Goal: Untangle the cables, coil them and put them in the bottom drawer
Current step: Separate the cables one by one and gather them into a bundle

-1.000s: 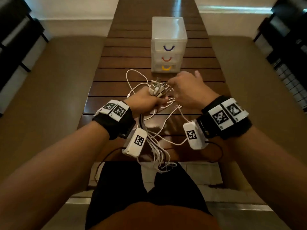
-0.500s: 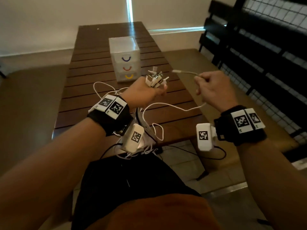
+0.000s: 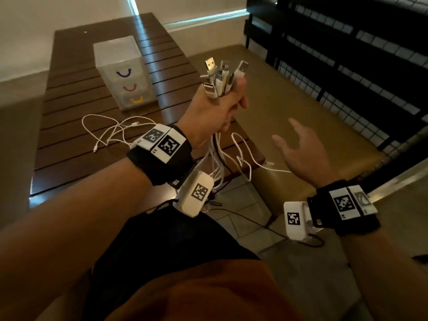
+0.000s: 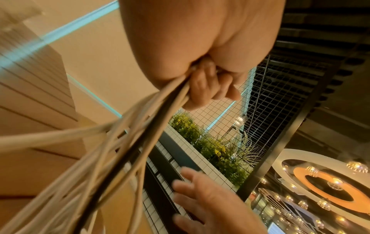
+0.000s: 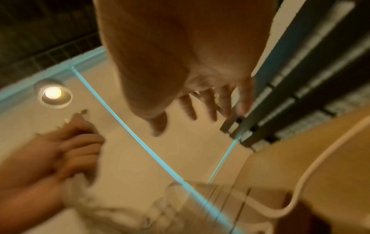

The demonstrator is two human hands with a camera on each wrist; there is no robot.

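The left hand (image 3: 217, 112) grips the cable bunch (image 3: 222, 77), plugs up; untangling is under way. The right hand (image 3: 301, 151), fingers spread and empty, probably should pull one cable free next.

You have a bunch of white cables (image 3: 218, 144) with their plugs sticking up, the rest hanging past the table's (image 3: 69, 147) near edge. More cable lies looped near that edge. The little drawers (image 3: 125, 72) stand mid-table, all shut.
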